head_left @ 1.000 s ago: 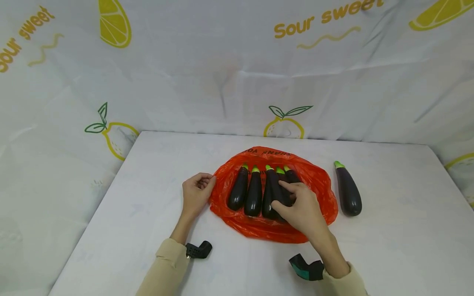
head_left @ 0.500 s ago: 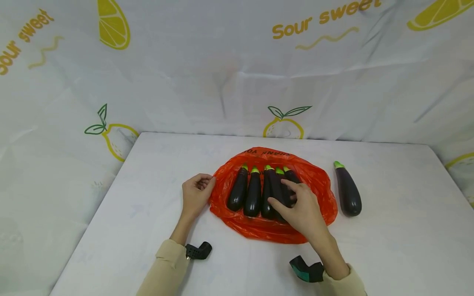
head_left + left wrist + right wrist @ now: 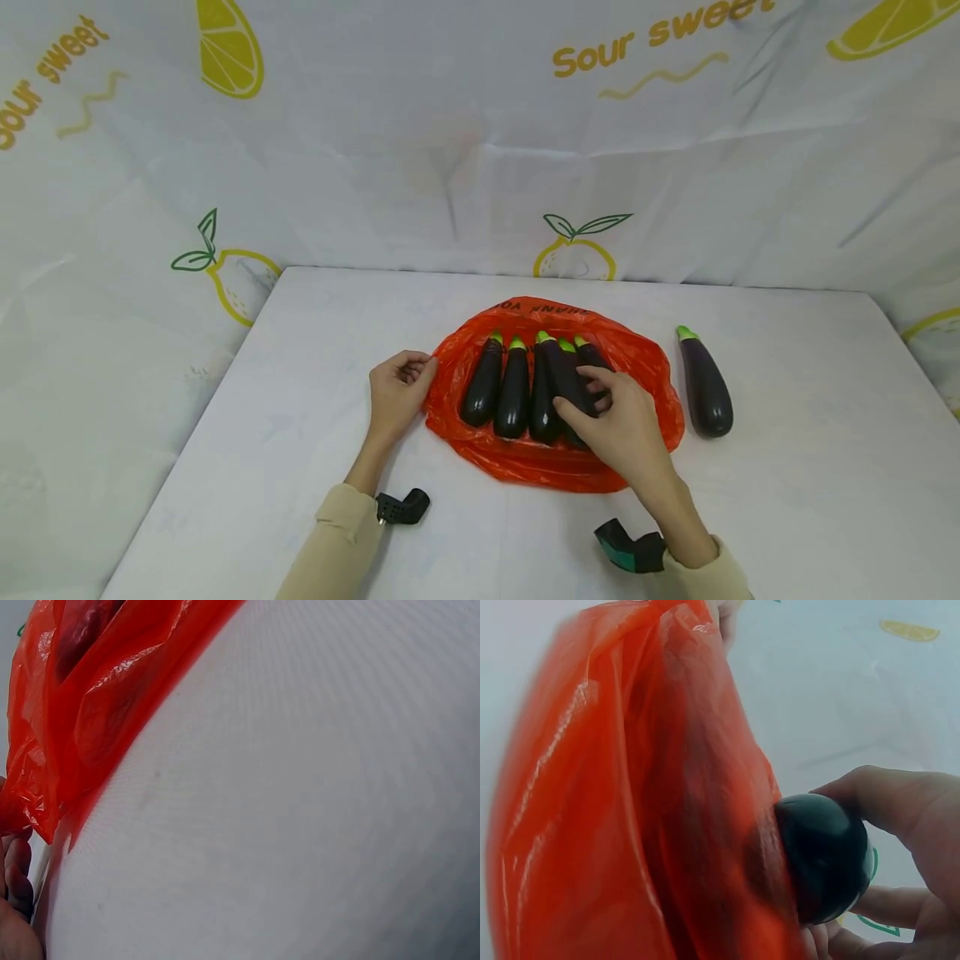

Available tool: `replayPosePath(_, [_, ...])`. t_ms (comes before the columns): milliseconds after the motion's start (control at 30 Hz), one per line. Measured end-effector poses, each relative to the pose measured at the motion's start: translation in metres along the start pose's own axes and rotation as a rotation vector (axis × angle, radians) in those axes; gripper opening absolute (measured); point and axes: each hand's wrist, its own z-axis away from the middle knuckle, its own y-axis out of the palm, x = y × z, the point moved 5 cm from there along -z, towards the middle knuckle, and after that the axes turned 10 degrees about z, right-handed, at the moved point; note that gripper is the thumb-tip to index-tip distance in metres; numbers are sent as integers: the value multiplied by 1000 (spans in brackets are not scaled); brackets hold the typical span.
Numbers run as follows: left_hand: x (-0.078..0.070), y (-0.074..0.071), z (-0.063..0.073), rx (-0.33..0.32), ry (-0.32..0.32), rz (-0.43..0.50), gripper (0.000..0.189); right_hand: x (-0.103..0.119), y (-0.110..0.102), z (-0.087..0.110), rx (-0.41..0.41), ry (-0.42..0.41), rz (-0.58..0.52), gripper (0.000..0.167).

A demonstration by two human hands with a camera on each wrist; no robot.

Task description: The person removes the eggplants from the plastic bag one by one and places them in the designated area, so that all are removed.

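My left hand (image 3: 399,392) pinches the left rim of a red plastic bag (image 3: 525,471), which lies spread wide on the table. Several dark eggplants with green stem ends sit side by side in the bag, among them one on the far left (image 3: 483,383) and its neighbour (image 3: 513,392). With thumb and fingers, my right hand (image 3: 626,421) grips an eggplant (image 3: 564,375) that overlaps others in the bag. The round end of this held eggplant (image 3: 826,859) shows above the bag's edge in the right wrist view. In the left wrist view, the red film (image 3: 34,802) meets my fingers.
A single eggplant (image 3: 705,387) lies on the white table (image 3: 810,433) to the right of the bag. Behind the table hangs a white cloth (image 3: 360,167) with lemon prints.
My right hand has shifted slightly right, and the gripped eggplant has moved right with it, now more tilted across its neighbours. The left hand has stayed at the bag's rim.
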Motion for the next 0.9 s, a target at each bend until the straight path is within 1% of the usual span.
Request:
replayPosePath(133, [1, 0, 0, 0, -5, 1, 9, -3, -6, 3, -26, -6, 1, 48])
replayPosePath(433, [0, 0, 0, 0, 7, 2, 8, -13, -16, 8, -51, -7, 26, 48])
replayPosePath(700, [1, -1, -1, -3, -22, -14, 9, -18, -27, 10, -115, -21, 8, 49])
replayPosePath(900, [0, 1, -1, -4, -25, -22, 9, -24, -34, 10, -177, -30, 11, 47])
